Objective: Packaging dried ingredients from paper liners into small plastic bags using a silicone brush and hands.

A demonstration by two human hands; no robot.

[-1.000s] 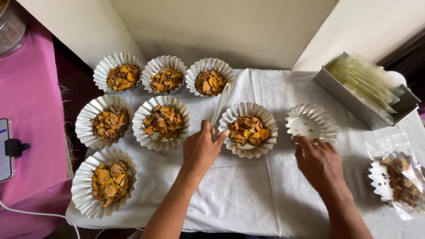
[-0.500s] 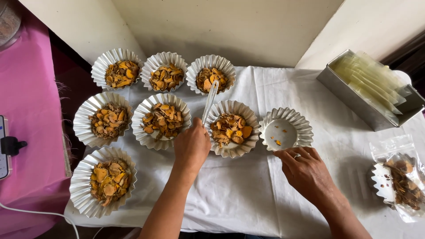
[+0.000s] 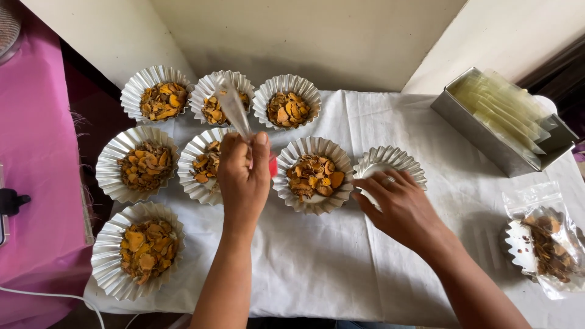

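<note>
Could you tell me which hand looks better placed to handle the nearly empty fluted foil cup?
The right hand, probably: its fingers already rest on the nearly empty foil cup. The left hand is occupied, pinching a clear plastic bag over the filled cups.

Soft even daylight, faint shadows on the white cloth (image 3: 317,256), sharp centre, mild wide-angle stretch at edges
</note>
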